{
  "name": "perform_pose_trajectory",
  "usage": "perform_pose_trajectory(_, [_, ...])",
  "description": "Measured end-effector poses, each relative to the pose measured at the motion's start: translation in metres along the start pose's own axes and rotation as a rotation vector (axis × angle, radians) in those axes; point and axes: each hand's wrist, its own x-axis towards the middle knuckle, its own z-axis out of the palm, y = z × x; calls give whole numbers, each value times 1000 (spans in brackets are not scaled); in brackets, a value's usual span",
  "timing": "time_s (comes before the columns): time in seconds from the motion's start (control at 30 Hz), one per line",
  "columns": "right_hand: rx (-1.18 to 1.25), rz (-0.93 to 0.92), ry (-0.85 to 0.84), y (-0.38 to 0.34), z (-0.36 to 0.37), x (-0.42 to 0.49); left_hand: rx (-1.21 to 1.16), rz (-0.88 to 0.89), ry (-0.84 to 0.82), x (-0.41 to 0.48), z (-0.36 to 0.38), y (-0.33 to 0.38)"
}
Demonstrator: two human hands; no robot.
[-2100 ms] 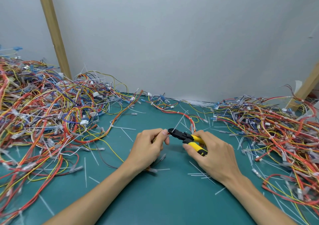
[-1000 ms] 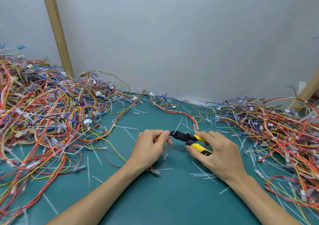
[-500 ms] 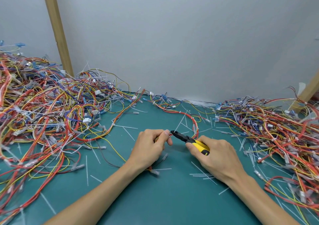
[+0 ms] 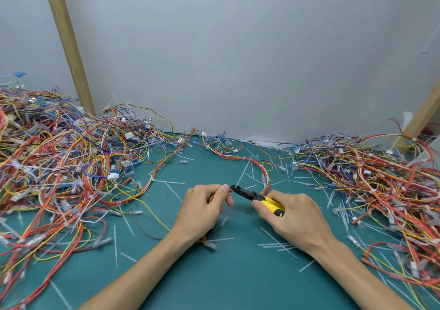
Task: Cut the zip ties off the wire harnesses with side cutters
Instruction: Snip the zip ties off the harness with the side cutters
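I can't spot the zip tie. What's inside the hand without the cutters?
The left hand grips a thin red-and-orange wire harness; its clear-capped ends poke out beneath the wrist. Curled fingers cover the rest, so any zip tie there cannot be seen.

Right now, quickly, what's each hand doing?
The left hand pinches a wire harness.
The right hand grips the side cutters.

Yellow-handled, black-nosed side cutters (image 4: 257, 199) gripped in right hand (image 4: 295, 219), lying near level, tip pointing left at a red-and-yellow wire harness (image 4: 263, 176) pinched in left hand (image 4: 202, 209); jaws seemingly almost closed at the wires. Tangled multicoloured left heap (image 4: 59, 167) and right heap (image 4: 381, 178) of harnesses, well apart. Cut white zip ties (image 4: 276, 244) strewn flat between
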Motion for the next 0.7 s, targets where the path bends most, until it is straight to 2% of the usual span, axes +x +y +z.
perform_pose_trajectory(0.7, [31,19,0,0,0,2,18,41,13,1,-1,-1])
